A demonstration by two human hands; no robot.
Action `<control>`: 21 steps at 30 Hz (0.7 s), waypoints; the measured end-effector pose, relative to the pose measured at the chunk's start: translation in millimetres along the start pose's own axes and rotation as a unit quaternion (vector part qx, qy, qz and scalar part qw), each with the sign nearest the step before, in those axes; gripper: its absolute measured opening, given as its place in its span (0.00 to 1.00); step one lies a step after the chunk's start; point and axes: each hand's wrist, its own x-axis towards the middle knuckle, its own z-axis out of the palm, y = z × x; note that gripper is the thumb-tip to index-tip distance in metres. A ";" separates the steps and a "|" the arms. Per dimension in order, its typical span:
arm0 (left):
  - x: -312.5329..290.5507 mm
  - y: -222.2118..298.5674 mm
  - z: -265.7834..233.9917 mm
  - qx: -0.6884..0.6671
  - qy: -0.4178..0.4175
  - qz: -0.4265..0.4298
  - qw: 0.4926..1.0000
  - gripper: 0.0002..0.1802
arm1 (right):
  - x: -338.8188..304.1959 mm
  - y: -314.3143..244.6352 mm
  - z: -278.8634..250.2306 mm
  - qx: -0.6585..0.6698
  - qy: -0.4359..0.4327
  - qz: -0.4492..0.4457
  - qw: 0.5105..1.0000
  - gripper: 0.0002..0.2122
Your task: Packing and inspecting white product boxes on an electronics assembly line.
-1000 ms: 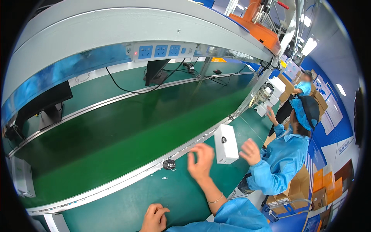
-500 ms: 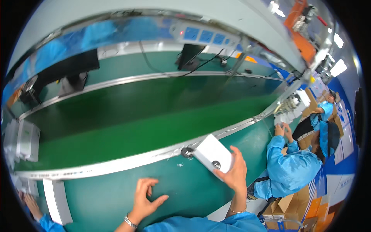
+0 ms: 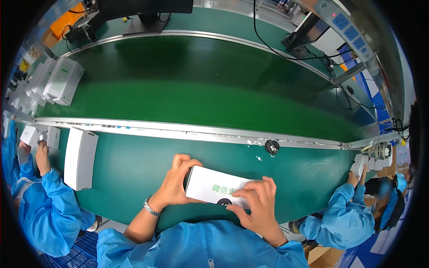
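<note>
A white box (image 3: 205,183) with green printing on its upper face is held in front of my chest, tilted slightly down to the right. My left hand (image 3: 175,183), with a metal watch on the wrist, is closed round its left end. My right hand (image 3: 258,206) bends over the right part of the box. Its thumb and fingers press near a round black sticker (image 3: 224,202) at the box's near edge. That hand hides part of the printing and the right end. Beyond the box, a round black piece (image 3: 271,146) with white marks sits at the metal rail.
A white box (image 3: 80,158) stands on the green table (image 3: 129,165) to my left. More white boxes (image 3: 64,81) are grouped at the far left, past the metal rail (image 3: 170,134). Co-workers in blue handle things on the left (image 3: 49,205) and right (image 3: 339,216).
My left hand, empty before, now grips the box's left end. The box has come left and closer to me and turned, and my right hand has shifted over its face. The view has swung left.
</note>
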 end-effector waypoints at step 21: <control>-2.1 -4.0 4.3 0.014 0.043 0.038 0.998 0.49 | -6.2 -23.2 19.2 -0.115 0.032 0.036 0.992 0.08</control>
